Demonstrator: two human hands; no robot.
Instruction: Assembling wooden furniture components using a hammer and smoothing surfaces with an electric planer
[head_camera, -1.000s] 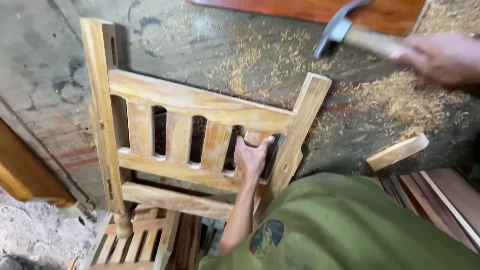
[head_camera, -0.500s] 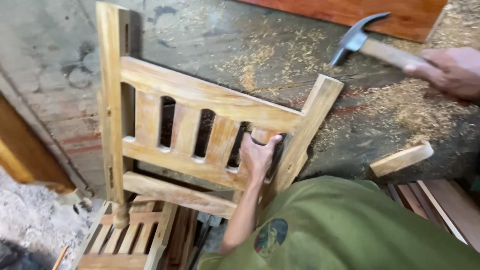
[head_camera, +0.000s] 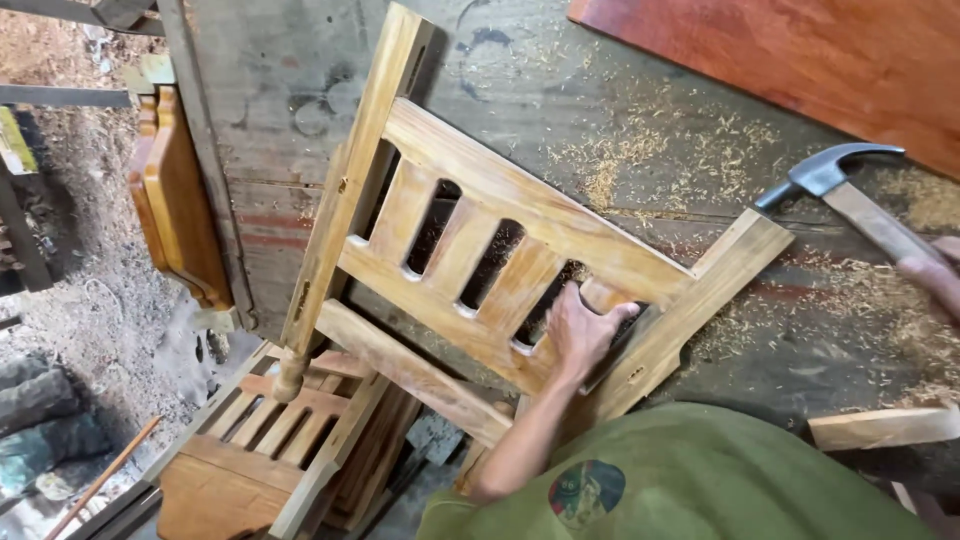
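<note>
On the workbench (head_camera: 600, 110), wooden chair back frame (head_camera: 520, 250) lies tilted across the dusty top, one post hanging over the near edge. Left hand (head_camera: 580, 330) clamped around a slat near the right post, fingers wrapped through the gap. Right hand (head_camera: 935, 275) at frame edge, closed on the handle of a claw hammer (head_camera: 830, 180), head raised just above the post end. Sawdust scattered around. Red board (head_camera: 800, 60) at far corner. More slatted frames (head_camera: 290, 440) stacked below the bench.

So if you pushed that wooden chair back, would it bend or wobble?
Probably no bending: the chair back has thick rails and slats. It might rock, since the left hand grips it, seemingly steadying it. It looks fairly heavy.
</note>
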